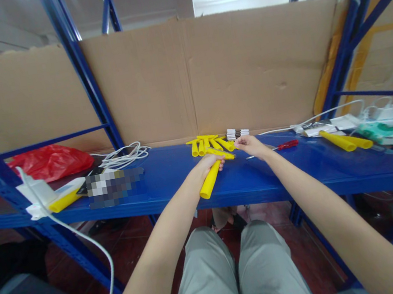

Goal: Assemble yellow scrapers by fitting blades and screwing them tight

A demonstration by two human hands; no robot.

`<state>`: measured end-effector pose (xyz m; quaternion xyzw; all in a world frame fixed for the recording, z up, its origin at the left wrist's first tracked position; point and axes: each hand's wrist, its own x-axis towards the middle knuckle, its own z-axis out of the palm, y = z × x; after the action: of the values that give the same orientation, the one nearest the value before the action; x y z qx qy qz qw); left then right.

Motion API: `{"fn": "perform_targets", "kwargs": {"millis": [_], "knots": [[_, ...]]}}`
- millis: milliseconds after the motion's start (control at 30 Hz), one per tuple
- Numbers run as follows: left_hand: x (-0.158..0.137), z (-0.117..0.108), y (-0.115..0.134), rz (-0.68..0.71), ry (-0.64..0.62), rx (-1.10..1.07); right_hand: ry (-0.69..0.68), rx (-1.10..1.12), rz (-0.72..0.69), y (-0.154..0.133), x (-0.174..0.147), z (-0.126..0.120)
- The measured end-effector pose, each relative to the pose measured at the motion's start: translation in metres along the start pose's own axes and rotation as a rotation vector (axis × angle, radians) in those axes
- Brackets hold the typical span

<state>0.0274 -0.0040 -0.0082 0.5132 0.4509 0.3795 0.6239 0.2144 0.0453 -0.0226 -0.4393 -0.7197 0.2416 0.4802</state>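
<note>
My left hand (207, 163) is wrapped round a yellow T-shaped plastic piece (208, 184). Its wide tubular end points down toward me, and its crossbar slants toward my right hand. Just right of that crossbar, my right hand (251, 144) is closed in a pinch; whatever sits between its fingertips is too small to make out. Several more yellow T-shaped pieces (201, 146) lie side by side behind my left hand. Small white stacked blocks (235, 133) stand behind my right hand. A red-handled screwdriver (287, 144) lies under and beside my right forearm.
On the blue shelf table (172, 181), the left side holds white cable (125, 154), a red plastic bag (50, 161) and a white power strip (39, 192). Yellow tubes (343, 141) and adapters lie at right. Cardboard (243, 67) walls the back, between blue posts.
</note>
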Motion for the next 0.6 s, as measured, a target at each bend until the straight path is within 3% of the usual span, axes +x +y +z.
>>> {"fn": "perform_targets", "kwargs": {"millis": [300,600], "knots": [[0.002,-0.003,-0.001,-0.048,-0.023,-0.033,-0.230,0.189,0.071,-0.017,-0.015,0.001],[0.000,0.000,-0.001,-0.016,-0.047,0.008,-0.287,0.149,0.058,-0.016,-0.015,0.010]]}}
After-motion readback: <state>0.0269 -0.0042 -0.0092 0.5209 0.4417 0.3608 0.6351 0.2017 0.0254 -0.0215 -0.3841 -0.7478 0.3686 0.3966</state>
